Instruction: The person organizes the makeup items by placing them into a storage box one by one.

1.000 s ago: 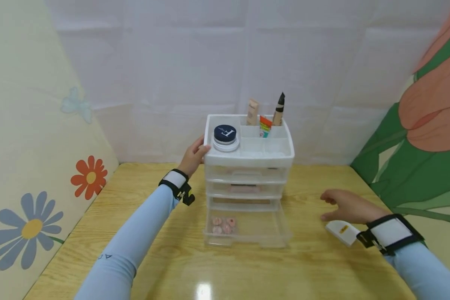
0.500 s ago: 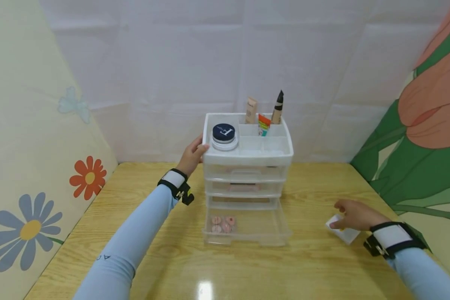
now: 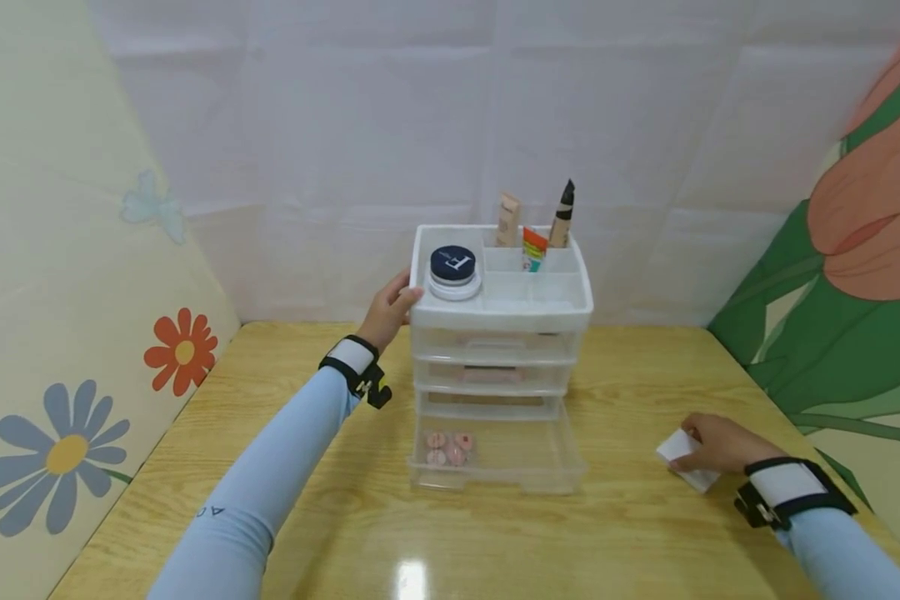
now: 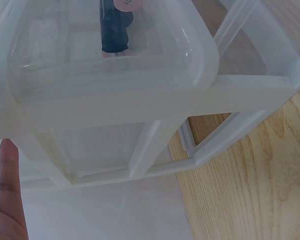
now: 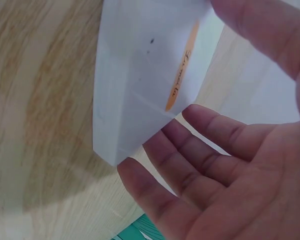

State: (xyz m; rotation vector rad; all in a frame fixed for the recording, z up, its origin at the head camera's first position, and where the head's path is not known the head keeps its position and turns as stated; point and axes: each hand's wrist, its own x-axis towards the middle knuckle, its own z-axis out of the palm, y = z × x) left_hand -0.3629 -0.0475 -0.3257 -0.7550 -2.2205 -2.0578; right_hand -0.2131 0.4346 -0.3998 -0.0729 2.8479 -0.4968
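Note:
A white plastic drawer organizer (image 3: 501, 319) stands mid-table, its lowest clear drawer (image 3: 517, 442) pulled out. My left hand (image 3: 387, 312) holds its upper left side, thumb at the top rim and the other fingers mostly hidden. One finger (image 4: 8, 180) shows against the frame in the left wrist view. On the right, my right hand (image 3: 723, 446) grips a flat white case (image 5: 145, 65) by its edges between thumb and fingers. The case bears a gold strip with dark lettering and is close over the table.
Small round pink items (image 3: 448, 448) sit in the open drawer. A dark-lidded round jar (image 3: 452, 265) stands in the top tray, with a beige tube (image 3: 507, 220), a colourful tube (image 3: 533, 250) and a black-capped tube (image 3: 562, 214) upright. Decorated panels flank the wooden table (image 3: 615, 533).
My right hand has moved right and down onto the white case and now grips it. The left hand has stayed on the organizer, which has not moved.

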